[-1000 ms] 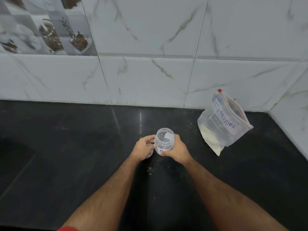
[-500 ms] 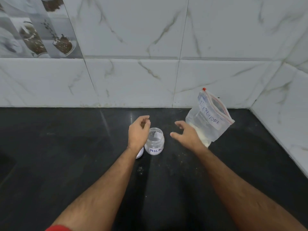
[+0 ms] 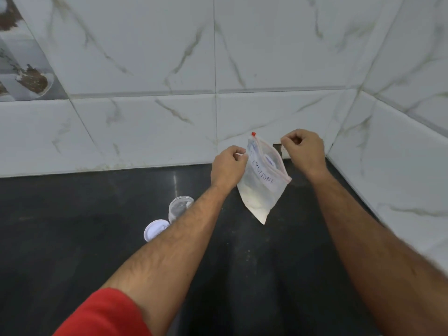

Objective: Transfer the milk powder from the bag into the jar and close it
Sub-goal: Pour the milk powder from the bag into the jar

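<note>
A clear zip bag (image 3: 263,190) with a red slider and a handwritten label holds pale milk powder in its lower corner; it is lifted and tilted above the black counter (image 3: 72,238). My left hand (image 3: 226,167) pinches the bag's top edge on the left. My right hand (image 3: 304,151) pinches the top edge on the right, and the mouth gapes between them. The small clear jar (image 3: 180,207) stands uncapped to the left, partly behind my left forearm. Its white lid (image 3: 155,230) lies flat on the counter beside it.
White marble-look wall tiles (image 3: 169,117) rise behind the counter, and a side wall (image 3: 400,178) closes the corner on the right. A few powder specks dot the counter near the middle.
Both hands left the jar and moved right to the bag. They took hold of its top edge and lifted it; the lid now lies on the counter.
</note>
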Action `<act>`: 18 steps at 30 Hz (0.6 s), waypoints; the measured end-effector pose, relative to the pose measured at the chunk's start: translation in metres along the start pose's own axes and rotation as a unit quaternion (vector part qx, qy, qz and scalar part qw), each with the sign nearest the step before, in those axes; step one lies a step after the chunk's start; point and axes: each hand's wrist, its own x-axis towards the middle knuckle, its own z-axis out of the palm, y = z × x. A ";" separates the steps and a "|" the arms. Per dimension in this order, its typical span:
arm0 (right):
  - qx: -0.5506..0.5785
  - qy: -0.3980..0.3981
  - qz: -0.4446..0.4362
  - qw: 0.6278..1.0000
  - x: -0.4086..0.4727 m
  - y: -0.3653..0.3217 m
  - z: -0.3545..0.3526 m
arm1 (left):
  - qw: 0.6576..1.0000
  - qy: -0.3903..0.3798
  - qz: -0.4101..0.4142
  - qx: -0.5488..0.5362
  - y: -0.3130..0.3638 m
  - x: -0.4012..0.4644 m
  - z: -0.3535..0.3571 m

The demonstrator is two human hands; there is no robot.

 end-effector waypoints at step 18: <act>-0.111 -0.345 0.136 0.922 0.081 0.053 0.022 | 0.985 -0.001 -0.099 0.145 0.036 0.053 0.069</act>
